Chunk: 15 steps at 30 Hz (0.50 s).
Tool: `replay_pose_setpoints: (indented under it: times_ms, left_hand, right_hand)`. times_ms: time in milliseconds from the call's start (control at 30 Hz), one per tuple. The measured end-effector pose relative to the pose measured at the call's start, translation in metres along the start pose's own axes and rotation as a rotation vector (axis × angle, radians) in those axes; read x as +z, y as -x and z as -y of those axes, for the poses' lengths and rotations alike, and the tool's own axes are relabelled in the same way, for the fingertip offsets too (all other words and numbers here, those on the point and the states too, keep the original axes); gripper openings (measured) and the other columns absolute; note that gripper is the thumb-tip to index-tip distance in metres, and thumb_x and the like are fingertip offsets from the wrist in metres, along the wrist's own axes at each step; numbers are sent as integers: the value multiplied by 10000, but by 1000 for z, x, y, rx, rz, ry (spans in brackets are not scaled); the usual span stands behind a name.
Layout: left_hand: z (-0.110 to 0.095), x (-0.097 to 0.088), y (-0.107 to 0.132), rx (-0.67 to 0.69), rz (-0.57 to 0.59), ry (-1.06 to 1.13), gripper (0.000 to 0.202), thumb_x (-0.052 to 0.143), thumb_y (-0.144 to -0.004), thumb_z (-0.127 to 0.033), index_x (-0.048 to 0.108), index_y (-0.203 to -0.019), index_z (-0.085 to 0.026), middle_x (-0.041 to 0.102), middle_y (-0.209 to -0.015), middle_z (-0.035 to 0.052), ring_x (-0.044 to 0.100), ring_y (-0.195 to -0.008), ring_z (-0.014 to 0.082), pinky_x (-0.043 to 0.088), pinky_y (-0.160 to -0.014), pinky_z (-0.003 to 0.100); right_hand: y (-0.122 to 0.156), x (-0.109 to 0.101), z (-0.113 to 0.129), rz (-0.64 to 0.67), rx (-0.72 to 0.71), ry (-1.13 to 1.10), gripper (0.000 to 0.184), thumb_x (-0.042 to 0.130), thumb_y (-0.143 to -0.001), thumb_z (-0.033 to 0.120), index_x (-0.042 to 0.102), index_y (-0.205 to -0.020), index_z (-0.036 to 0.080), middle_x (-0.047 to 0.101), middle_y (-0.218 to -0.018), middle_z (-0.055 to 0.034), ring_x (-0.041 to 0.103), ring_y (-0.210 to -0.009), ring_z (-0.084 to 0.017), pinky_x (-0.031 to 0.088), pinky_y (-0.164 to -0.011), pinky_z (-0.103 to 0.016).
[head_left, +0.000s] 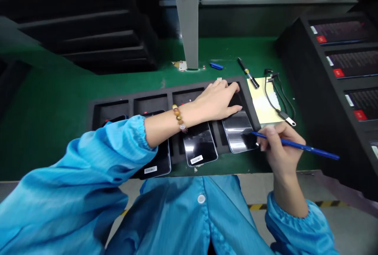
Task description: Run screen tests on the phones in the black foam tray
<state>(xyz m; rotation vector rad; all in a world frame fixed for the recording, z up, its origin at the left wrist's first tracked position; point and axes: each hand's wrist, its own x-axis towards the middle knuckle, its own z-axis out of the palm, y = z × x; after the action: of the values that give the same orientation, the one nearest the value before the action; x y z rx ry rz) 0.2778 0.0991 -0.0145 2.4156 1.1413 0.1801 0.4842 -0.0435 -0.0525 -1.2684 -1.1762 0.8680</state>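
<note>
A black foam tray (165, 93) on the green bench holds several dark phones standing slanted in its slots. My left hand (220, 99) lies flat with fingers stretched across the top of the rightmost phone (238, 131) and the tray's far edge. My right hand (279, 146) is closed in a pen grip on a thin blue stylus (307, 147); its tip touches the right edge of that same phone. Two other phones, one (199, 143) in the middle and one (156, 162) further left, carry white labels at their lower ends.
A yellow pad (261, 101) lies right of the tray with a black cable (279, 93) and connector on it. A black pen (248, 73) and a blue cap (216, 66) lie behind. A grey post (187, 19) stands at the back. Black trays (339, 70) of phones stack at right.
</note>
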Motion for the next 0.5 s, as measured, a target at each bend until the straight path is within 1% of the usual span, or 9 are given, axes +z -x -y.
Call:
replay_pose_setpoints:
  times_ms: [67, 133, 200, 267, 333, 400, 500]
  left_hand:
    - [3, 3, -3, 5, 5, 40, 511, 713, -1032, -475, 602, -1411, -152, 677, -1347, 192, 620, -1312, 394, 536, -1085, 558]
    - [7, 2, -3, 14, 19, 69, 485, 717, -1032, -461, 600, -1399, -166, 671, -1364, 179, 632, -1306, 379, 538, -1092, 555]
    - [10, -1, -1, 29, 32, 91, 449, 690, -1051, -453, 601, -1396, -181, 676, -1360, 161, 646, -1307, 365, 533, -1113, 555]
    - [13, -9, 4, 45, 36, 95, 409, 672, -1063, -454, 620, -1378, -199, 691, -1326, 135, 663, -1309, 359, 521, -1140, 561]
    - [17, -22, 11, 40, 42, 79, 390, 692, -1052, -463, 653, -1349, -214, 700, -1301, 102, 667, -1336, 365, 502, -1174, 574]
    - [21, -40, 24, 12, 58, 56, 406, 701, -1042, -484, 677, -1342, -211, 697, -1296, 62, 655, -1380, 369, 478, -1201, 596]
    - [33, -72, 59, -46, 51, 15, 475, 625, -1062, -514, 672, -1405, -188, 684, -1286, -9, 637, -1408, 335, 447, -1214, 608]
  right_hand:
    - [0, -1, 3, 29, 43, -25, 358, 739, -1049, 380, 527, -792, 251, 594, -542, 62, 550, -428, -126, 432, -465, -279]
    - [1, -3, 6, 64, 61, -25, 305, 720, -1064, 371, 537, -848, 256, 649, -584, 56, 550, -406, -120, 395, -419, -268]
    - [2, -5, 9, 89, 65, 38, 302, 758, -1038, 331, 548, -837, 251, 665, -602, 51, 560, -413, -114, 395, -414, -266]
    - [5, -8, 14, 94, 77, 113, 336, 828, -980, 289, 543, -806, 250, 648, -598, 57, 565, -427, -115, 418, -429, -275]
    - [9, -11, 19, 94, 88, 156, 367, 885, -920, 268, 541, -793, 252, 628, -604, 61, 557, -448, -119, 426, -449, -291]
    - [12, -13, 22, 96, 82, 202, 422, 915, -883, 253, 518, -739, 250, 585, -591, 62, 536, -471, -118, 435, -488, -307]
    - [15, -15, 22, 108, 61, 263, 468, 877, -918, 247, 483, -666, 242, 526, -557, 58, 495, -478, -110, 420, -519, -317]
